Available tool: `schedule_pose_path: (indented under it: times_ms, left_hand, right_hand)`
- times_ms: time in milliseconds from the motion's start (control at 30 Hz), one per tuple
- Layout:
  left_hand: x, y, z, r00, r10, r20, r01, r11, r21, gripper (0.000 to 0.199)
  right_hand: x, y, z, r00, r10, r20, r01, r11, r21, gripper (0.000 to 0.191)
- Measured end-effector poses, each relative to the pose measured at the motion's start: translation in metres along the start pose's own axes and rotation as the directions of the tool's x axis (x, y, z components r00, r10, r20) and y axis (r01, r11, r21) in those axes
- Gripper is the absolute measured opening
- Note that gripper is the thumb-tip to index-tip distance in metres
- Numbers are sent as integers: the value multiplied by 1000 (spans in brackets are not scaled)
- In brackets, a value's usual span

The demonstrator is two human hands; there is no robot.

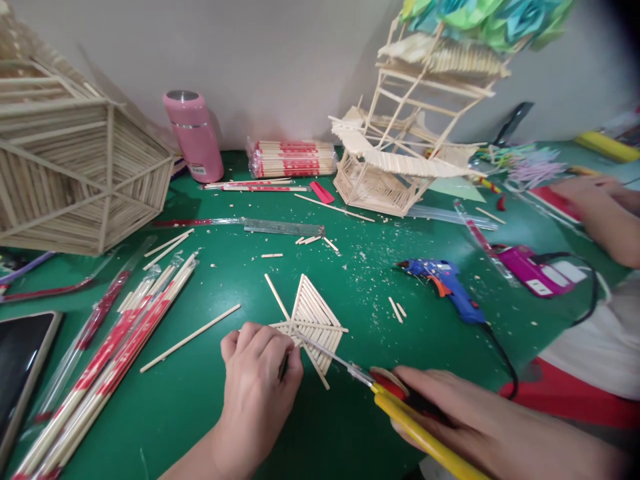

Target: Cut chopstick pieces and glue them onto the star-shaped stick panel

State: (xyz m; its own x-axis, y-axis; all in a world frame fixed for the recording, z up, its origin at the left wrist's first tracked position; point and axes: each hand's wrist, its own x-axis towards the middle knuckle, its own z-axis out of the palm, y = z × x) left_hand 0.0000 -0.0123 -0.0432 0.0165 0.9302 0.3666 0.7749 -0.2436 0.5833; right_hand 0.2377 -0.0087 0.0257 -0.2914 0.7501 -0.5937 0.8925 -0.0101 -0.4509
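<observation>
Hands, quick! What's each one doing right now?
Left hand: fingers curled at the stick star; can't tell if they pinch it.
Right hand: closed, holding the yellow tool.

Left hand (pixel 260 387) covers one side of stick star (pixel 316 317); whatever fingertips pinch, hidden. Right hand (pixel 450 407) blurred, hiding part of yellow-handled tool (pixel 420 427), whose handle end runs off bottom edge. Big stick dome (pixel 107 180) and dark-screened device (pixel 23 367) cut by left edge. Paper flowers (pixel 500 17) cropped at top. Wrapped sticks (pixel 120 353) cut off at bottom. Co-worker's hands (pixel 595 200) smeared, cropped at right. Label on pink bottle (pixel 195 137) too small to read.
</observation>
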Motion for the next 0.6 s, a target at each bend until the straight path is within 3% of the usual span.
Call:
schedule_pose_path:
  times_ms: [67,133,467,600]
  left_hand:
    - [1,0,0,1000,-7,-4,7,1000,-17,17]
    - [2,-1,0,1000,-11,-8,10,999,-36,17]
    - [2,-2,0,998,-46,-52,39,992,-118,14]
    - [2,0,-1,993,-66,-96,51,988,-147,14]
  right_hand:
    - [2,-2,-3,989,52,140,-62,996,64,44]
    - [4,-4,-4,981,97,168,-112,990,82,46]
    - [3,-12,1,990,115,76,-124,985,122,46]
    - [1,-11,9,999,36,-25,-36,999,7,53]
